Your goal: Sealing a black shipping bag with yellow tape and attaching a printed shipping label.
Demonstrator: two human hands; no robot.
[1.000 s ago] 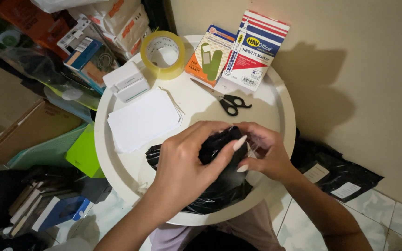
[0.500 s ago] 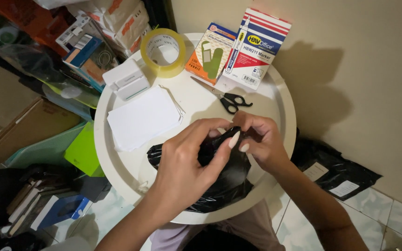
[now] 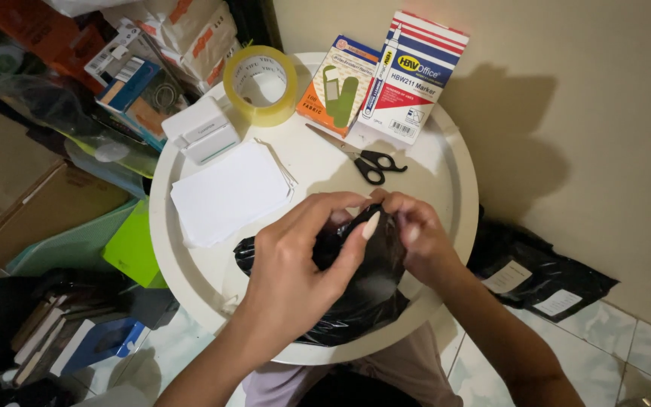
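Fingers of the left hand [image 3: 295,267] are curled narrow, thumb and forefinger pinched on the upper edge of a black plastic bag [image 3: 359,290]; fingers of the right hand [image 3: 416,237] are likewise bent close and grip the same edge just beside them. The bag is glossy and crumpled, and lies on the near part of a round white table [image 3: 446,162], its lower end reaching the table's near rim.

Left of the table, on the floor: a brown cardboard box [image 3: 35,207], a bright green folder [image 3: 133,249] leaning against the table edge, and a stack of books [image 3: 62,343] below.

On the table, left portion: a small white box [image 3: 199,130], with a stack of white paper sheets [image 3: 227,194] just in front of it. Toward the far rim, a roll of clear yellowish tape [image 3: 260,84] lies flat. Right of it stand an orange carton [image 3: 338,84] and a white, red and blue striped carton [image 3: 412,75], touching. Black-handled scissors [image 3: 359,156] lie in front of both cartons, blades shut.

Right of the table, on the tiled floor against the wall: flat black mailer bags [image 3: 548,275] bearing white labels.
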